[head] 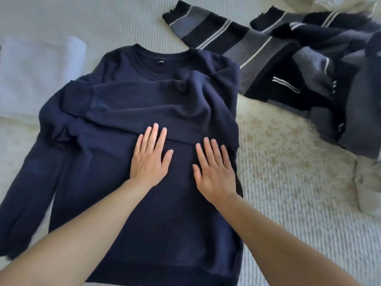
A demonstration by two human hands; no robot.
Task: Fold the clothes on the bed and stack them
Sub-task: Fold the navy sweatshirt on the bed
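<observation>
Both hands (148, 159) rest on the sweater (144, 213); striped garment (288, 65) lies behind-right, folded cloth (35, 75) left.

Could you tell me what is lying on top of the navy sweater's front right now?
Its own right sleeve, folded across the chest, and both flat hands, left hand and right hand. The fabric beneath them is hidden.

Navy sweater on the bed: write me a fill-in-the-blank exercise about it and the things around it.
1. Both hands, the left hand and the right hand, lie ____ on the navy sweater.
2. One ____ of the sweater is folded across its chest.
3. The striped garment lies to the sweater's ____.
4. A folded ____ cloth lies on the other side.

Missing words: flat; sleeve; right; white
</observation>
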